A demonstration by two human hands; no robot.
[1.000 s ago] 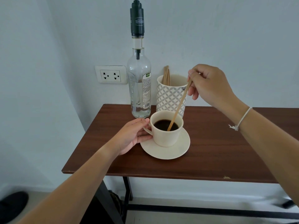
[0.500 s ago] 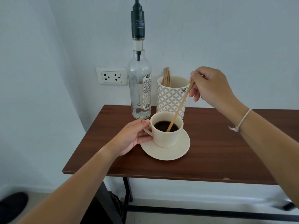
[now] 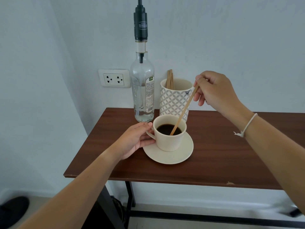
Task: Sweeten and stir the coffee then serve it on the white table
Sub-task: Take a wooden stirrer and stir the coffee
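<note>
A cream cup [image 3: 170,141] of black coffee stands on a cream saucer [image 3: 181,154] on the brown wooden table [image 3: 214,154]. My left hand [image 3: 133,139] grips the cup's handle from the left. My right hand [image 3: 212,90] pinches the top of a wooden stir stick [image 3: 184,108], whose lower end dips into the coffee. A tall clear syrup bottle [image 3: 142,90] with a black pump top stands just behind the cup.
A patterned white holder [image 3: 173,101] with several more wooden sticks stands behind the cup, right of the bottle. A wall socket [image 3: 113,78] sits at left on the wall. The table's left and front edges are close; a dark object [image 3: 13,209] lies on the floor.
The stick's lower end has shifted slightly inside the cup as my right hand moved a little. My left hand stays on the handle.
</note>
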